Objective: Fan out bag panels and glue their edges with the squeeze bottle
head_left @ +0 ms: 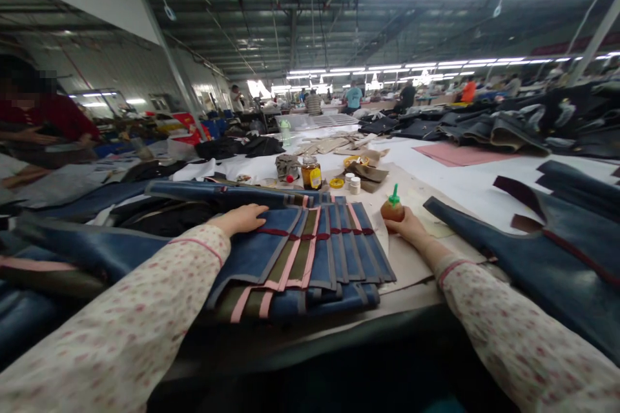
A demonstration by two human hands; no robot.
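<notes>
Sleeves (121, 329) end in the left hand (241, 218), open flat on floppy blue strips (329, 245), and the right hand (409, 226), curled round the middle of a probably light bottle (392, 208).

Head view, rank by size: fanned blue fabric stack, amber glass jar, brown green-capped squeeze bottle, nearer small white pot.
1. fanned blue fabric stack
2. amber glass jar and brown green-capped squeeze bottle: these look alike, and the bottle is nearer, so I have not ranked them
3. small white pot
</notes>
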